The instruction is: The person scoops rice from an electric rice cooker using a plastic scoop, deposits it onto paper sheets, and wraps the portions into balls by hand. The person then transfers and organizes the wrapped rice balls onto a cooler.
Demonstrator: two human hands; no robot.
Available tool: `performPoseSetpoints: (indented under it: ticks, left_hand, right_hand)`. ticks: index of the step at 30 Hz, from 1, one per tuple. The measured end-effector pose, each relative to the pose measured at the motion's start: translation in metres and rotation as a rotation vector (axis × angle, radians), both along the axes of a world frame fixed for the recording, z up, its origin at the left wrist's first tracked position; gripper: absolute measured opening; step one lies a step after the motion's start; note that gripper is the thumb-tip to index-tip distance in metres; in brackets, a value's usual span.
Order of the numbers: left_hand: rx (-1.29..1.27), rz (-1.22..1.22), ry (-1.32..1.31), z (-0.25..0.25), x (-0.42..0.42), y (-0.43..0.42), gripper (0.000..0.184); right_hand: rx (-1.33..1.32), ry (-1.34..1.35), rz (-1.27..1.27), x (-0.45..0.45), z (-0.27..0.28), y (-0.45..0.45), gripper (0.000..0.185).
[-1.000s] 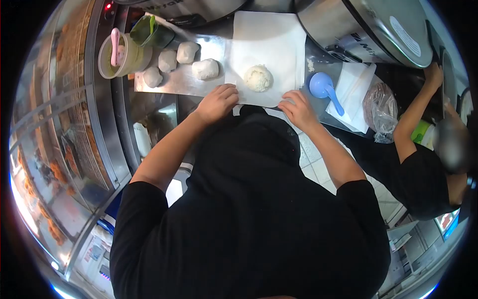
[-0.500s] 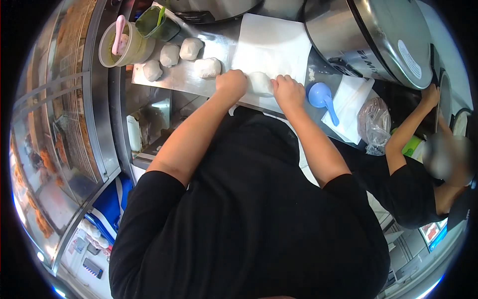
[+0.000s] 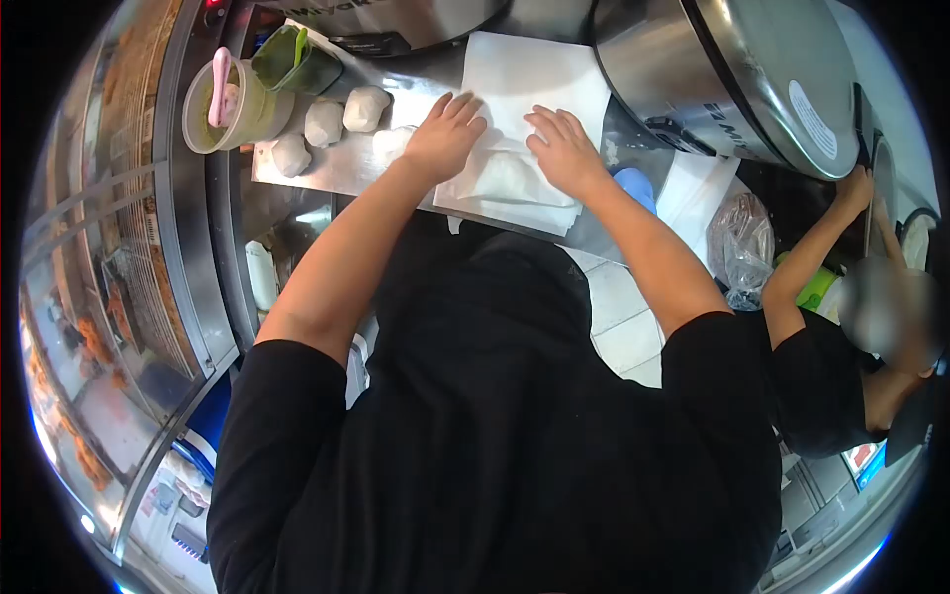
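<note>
White paper sheets (image 3: 534, 74) lie on the metal counter. Near their front edge a sheet is folded over a rounded mound (image 3: 507, 178), whose contents are hidden beneath it. My left hand (image 3: 447, 134) is over the left side of the paper, fingers apart and stretched forward, holding nothing. On the right, my right hand (image 3: 566, 148) is beside the mound with its fingers spread and nothing in them. Several white wrapped bundles (image 3: 324, 123) sit left of my left hand, and one of them is partly hidden behind it.
A tub with a pink spoon (image 3: 203, 109) and a dark green container (image 3: 317, 74) stand at the back left. Large metal pots (image 3: 683, 69) are behind the paper. A blue scoop (image 3: 634, 185) and a plastic bag (image 3: 740, 238) lie right. A co-worker's arm (image 3: 811, 247) reaches in.
The front paper has been folded over the white rice-like mound. Both hands moved inward and closed at the mound, then opened and moved forward, with the left hand shifting left.
</note>
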State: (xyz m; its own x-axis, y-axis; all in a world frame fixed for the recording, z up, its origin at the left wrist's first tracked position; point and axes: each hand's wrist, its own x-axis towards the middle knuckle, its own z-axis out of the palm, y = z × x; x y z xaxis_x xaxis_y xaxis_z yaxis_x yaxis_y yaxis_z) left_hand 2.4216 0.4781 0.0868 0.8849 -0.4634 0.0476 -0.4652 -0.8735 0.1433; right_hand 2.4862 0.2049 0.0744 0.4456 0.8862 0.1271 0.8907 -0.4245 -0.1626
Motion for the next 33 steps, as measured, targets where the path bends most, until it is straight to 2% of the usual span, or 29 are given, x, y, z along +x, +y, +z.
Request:
performPoseSetpoints:
  ticks: [1,3,4,5,7,8,10,12,13,15,16,17,18,20,21,25,27,29,31,32,33]
  left_hand:
    - [0.002,-0.001,-0.007,0.024,0.004,-0.004,0.035]
    - [-0.117,0.348,0.618,0.068,0.01,-0.013,0.031]
    - [-0.119,0.347,0.61,0.067,0.008,-0.012,0.031]
    - [-0.191,0.326,0.52,0.063,0.004,-0.009,0.027]
    - [-0.256,0.298,0.436,0.067,-0.005,-0.002,0.023]
    - [-0.265,0.224,0.413,0.068,-0.013,0.001,0.02]
    - [-0.274,0.13,0.403,0.068,-0.033,0.004,0.017]
    - [-0.1,-0.056,0.137,0.057,-0.059,0.004,0.016]
    - [-0.099,-0.077,0.138,0.047,-0.067,0.001,0.016]
    - [-0.061,-0.101,0.071,0.019,-0.083,-0.001,0.017]
    - [-0.095,-0.113,0.061,0.009,-0.082,-0.001,0.02]
    - [-0.09,-0.123,0.081,0.0,-0.084,0.002,0.02]
    - [-0.107,-0.109,0.108,0.004,-0.085,0.001,0.027]
    - [-0.104,-0.104,0.161,0.023,-0.085,-0.004,0.04]
    - [-0.099,-0.114,0.165,0.023,-0.085,-0.007,0.04]
    - [-0.046,-0.136,0.167,0.016,-0.078,-0.007,0.028]
    - [-0.04,-0.142,0.177,0.011,-0.072,-0.006,0.023]
    - [-0.014,-0.106,0.3,0.016,-0.059,-0.008,0.018]
    - [-0.042,-0.08,0.341,0.02,-0.044,-0.008,0.02]
    - [-0.117,0.095,0.533,0.023,-0.035,-0.008,0.022]
    - [-0.193,0.271,0.724,0.027,-0.028,-0.009,0.025]
  right_hand:
    - [0.002,-0.007,-0.001,0.001,0.009,0.003,0.028]
    - [-0.048,0.301,-0.12,0.001,0.038,0.006,0.042]
    - [-0.009,0.337,-0.163,0.0,0.061,0.007,0.05]
    - [-0.007,0.33,-0.164,0.001,0.073,0.005,0.05]
    - [0.018,0.62,-0.25,-0.002,0.084,-0.001,0.039]
    - [0.022,0.628,-0.261,-0.008,0.081,-0.006,0.039]
    - [0.136,0.4,-0.109,-0.024,0.068,-0.02,0.019]
    - [0.159,0.301,-0.123,-0.051,0.044,-0.028,0.013]
    - [0.178,0.195,-0.116,-0.064,0.029,-0.03,0.009]
    - [0.149,0.167,-0.148,-0.08,0.004,-0.031,0.012]
    - [0.228,0.134,-0.198,-0.086,-0.009,-0.029,0.013]
    - [0.305,0.11,-0.249,-0.095,-0.022,-0.028,0.015]
    - [0.275,0.102,-0.261,-0.099,-0.02,-0.029,0.018]
    - [0.341,0.102,-0.259,-0.102,-0.007,-0.031,0.023]
    - [0.384,0.098,-0.258,-0.102,0.003,-0.032,0.025]
    - [0.338,0.115,-0.267,-0.105,-0.008,-0.041,0.024]
    - [0.261,0.123,-0.189,-0.096,-0.019,-0.044,0.018]
    - [0.221,0.154,-0.172,-0.086,-0.003,-0.039,0.011]
    - [0.166,0.476,-0.348,-0.073,0.004,-0.029,0.009]
    - [0.164,0.472,-0.347,-0.065,0.008,-0.024,0.009]
    - [0.11,0.62,-0.493,-0.058,0.015,-0.017,0.013]
